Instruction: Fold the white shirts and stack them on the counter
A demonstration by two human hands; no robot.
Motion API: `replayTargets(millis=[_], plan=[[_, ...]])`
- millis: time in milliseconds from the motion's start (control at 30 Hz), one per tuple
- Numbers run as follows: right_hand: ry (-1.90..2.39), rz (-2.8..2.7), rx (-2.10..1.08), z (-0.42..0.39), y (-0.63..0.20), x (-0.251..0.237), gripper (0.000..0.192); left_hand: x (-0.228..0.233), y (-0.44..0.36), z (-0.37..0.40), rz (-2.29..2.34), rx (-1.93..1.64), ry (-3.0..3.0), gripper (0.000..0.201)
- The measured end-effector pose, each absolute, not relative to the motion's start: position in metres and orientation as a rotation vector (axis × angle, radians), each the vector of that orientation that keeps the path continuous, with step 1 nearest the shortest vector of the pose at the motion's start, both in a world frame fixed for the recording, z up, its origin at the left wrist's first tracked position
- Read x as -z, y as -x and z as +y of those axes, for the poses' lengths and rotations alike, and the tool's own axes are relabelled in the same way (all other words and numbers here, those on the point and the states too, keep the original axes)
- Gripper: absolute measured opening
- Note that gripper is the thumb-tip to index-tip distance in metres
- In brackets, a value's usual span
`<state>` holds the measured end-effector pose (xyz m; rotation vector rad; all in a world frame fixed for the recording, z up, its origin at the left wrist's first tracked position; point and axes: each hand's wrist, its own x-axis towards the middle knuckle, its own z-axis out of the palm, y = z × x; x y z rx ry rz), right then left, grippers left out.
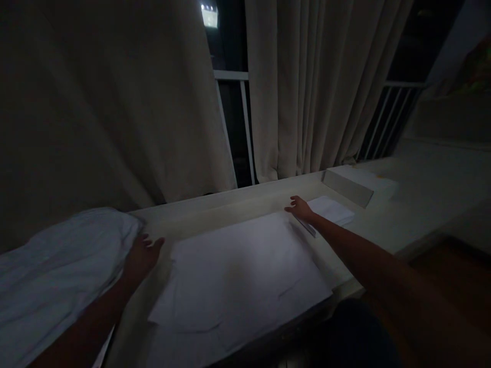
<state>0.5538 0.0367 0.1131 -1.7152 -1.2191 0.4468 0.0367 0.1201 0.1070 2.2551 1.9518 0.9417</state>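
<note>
A large white sheet (238,276) lies spread on the pale surface in front of me, with slight creases and uneven edges; whether it is cloth or paper I cannot tell. My left hand (142,255) is off its left side, fingers apart and empty, beside a rumpled heap of white cloth (72,260). Past the sheet's far right corner, my right hand (299,208) has its fingers spread and slightly bent, with nothing seen in them. Under that wrist lies a thin pale strip (309,229), next to a smaller folded white piece (330,209).
A pale box-like thing (347,188) with white material behind it stands farther right on the long pale ledge (230,202). Beige curtains (299,92) hang along the back, with a white railing (232,75) between them. The light is dim.
</note>
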Motion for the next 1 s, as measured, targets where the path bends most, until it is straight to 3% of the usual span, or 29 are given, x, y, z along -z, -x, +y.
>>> replayTargets(millis=[133, 233, 433, 633, 1000], plan=[[1.706, -1.429, -0.444, -0.01, -0.526, -0.049, 0.05, -0.038, -0.045, 0.069, 1.859, -0.834, -2.216, 0.056], [1.628, -1.722, -0.146, -0.071, -0.511, -0.007, 0.048, 0.006, -0.051, 0.0, 1.709, -0.792, -2.379, 0.046], [1.787, -1.581, 0.054, -0.171, -0.513, 0.039, 0.041, 0.062, -0.052, -0.107, 1.438, -0.887, -2.727, 0.032], [1.943, -1.342, -0.039, -0.188, -0.52, 0.036, 0.028, 0.067, -0.061, -0.122, 1.423, -0.877, -2.81, 0.025], [1.772, -2.035, 0.084, -0.204, -0.432, 0.017, 0.01, 0.051, -0.111, -0.159, 1.129, -0.917, -3.059, 0.026]])
